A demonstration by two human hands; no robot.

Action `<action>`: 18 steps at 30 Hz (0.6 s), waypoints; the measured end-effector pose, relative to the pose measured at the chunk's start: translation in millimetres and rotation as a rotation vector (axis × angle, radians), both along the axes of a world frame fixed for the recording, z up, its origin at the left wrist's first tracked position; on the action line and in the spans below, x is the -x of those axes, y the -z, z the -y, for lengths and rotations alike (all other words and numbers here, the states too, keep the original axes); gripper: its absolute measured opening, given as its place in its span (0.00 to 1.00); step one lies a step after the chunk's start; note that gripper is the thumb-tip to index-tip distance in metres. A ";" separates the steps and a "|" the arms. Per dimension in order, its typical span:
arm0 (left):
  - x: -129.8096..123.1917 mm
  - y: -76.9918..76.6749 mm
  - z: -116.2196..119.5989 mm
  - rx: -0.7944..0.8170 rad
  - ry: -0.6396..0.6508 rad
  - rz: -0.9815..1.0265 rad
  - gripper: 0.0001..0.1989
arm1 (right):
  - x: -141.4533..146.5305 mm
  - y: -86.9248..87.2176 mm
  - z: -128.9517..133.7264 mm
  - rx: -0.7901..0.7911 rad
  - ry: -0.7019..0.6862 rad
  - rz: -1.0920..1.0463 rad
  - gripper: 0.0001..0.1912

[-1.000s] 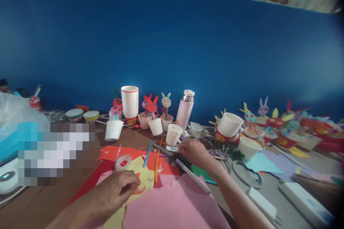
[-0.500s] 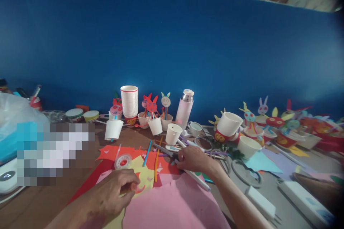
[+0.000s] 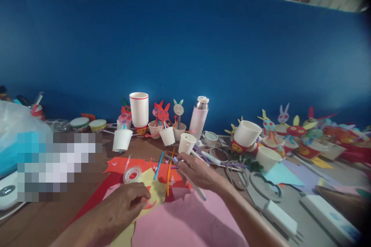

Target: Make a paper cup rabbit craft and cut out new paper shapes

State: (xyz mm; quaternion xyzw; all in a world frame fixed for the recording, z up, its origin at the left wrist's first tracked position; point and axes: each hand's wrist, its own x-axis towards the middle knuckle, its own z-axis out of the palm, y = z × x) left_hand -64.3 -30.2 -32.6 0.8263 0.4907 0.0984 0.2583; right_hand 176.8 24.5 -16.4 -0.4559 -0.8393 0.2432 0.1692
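Note:
My left hand (image 3: 124, 204) rests low over the papers, fingers curled in and thumb close to them. What lies inside its fingers, if anything, is hidden. A red curved paper cut-out (image 3: 152, 198) on yellow paper (image 3: 158, 185) is right beside its fingertips. My right hand (image 3: 198, 170) is closed around a slim white pen-like tool (image 3: 198, 191), which slants across the pink paper (image 3: 188, 220); its exact kind is unclear. Near those fingers lie an orange strip (image 3: 168, 179), a blue strip (image 3: 159, 166) and orange-red paper (image 3: 139, 162). A tape roll (image 3: 132, 175) sits between the hands.
Along the blue wall stand stacked paper cups (image 3: 139, 110), a pale thermos (image 3: 199, 119) and several cups with paper rabbit faces. A white cup (image 3: 187, 143) is ahead of my right hand. Rightward are a grey cable (image 3: 265, 187), a charger (image 3: 281, 216) and a power strip (image 3: 327, 216).
My right hand has moved left, bringing the white pen-like tool with it across the papers. The fingers of my left hand have shifted slightly while the hand stays in place.

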 end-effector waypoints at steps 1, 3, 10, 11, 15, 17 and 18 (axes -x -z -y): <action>0.9 5.4 -1.2 -0.018 -0.019 0.004 0.13 | 0.1 -1.0 0.6 0.029 -0.010 -0.065 0.14; 2.3 13.8 -2.7 -0.031 -0.031 0.008 0.12 | -4.8 -4.0 -1.1 0.017 -0.001 -0.124 0.13; 2.3 12.0 -2.7 -0.059 -0.016 0.000 0.14 | -33.2 0.2 -22.7 -0.069 0.136 -0.096 0.12; 1.9 9.3 -2.4 -0.058 -0.010 -0.002 0.14 | -33.3 3.0 -24.3 -0.072 0.139 -0.093 0.12; -0.1 -2.9 -0.8 -0.043 0.011 0.020 0.15 | -23.4 13.3 -23.4 -0.071 0.108 -0.093 0.12; -0.7 -7.4 -0.2 -0.040 0.009 0.025 0.15 | -15.2 17.7 -20.2 -0.060 0.082 -0.097 0.12; -0.7 -8.6 -0.1 -0.034 0.009 0.016 0.15 | -10.9 19.8 -18.3 -0.063 0.072 -0.094 0.12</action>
